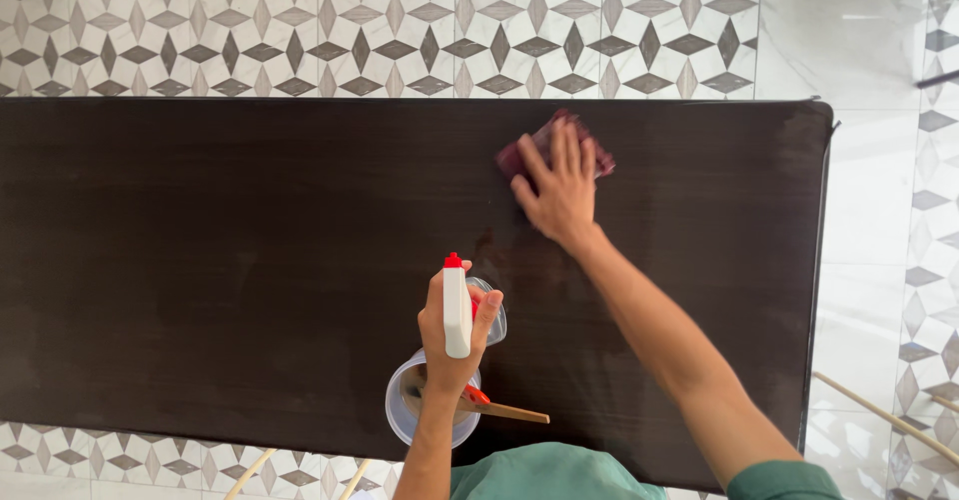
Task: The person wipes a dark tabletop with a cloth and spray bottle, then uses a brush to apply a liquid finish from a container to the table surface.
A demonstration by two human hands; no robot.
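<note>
My right hand (559,185) lies flat with spread fingers on a dark red cloth (519,155), pressing it onto the dark brown table top (220,250) near the far edge, right of centre. My left hand (452,345) is wrapped around the neck of a clear spray bottle (430,400), held upright above the table's near edge. The bottle has a white spray head (457,310) with a red tip. A faint damp sheen shows on the wood between my two hands.
The long table runs across the view, its right end (821,260) close to a white marble floor. Patterned grey and white tiles (400,30) lie beyond the far edge. Pale wooden rods (879,415) show at the lower right and below the near edge.
</note>
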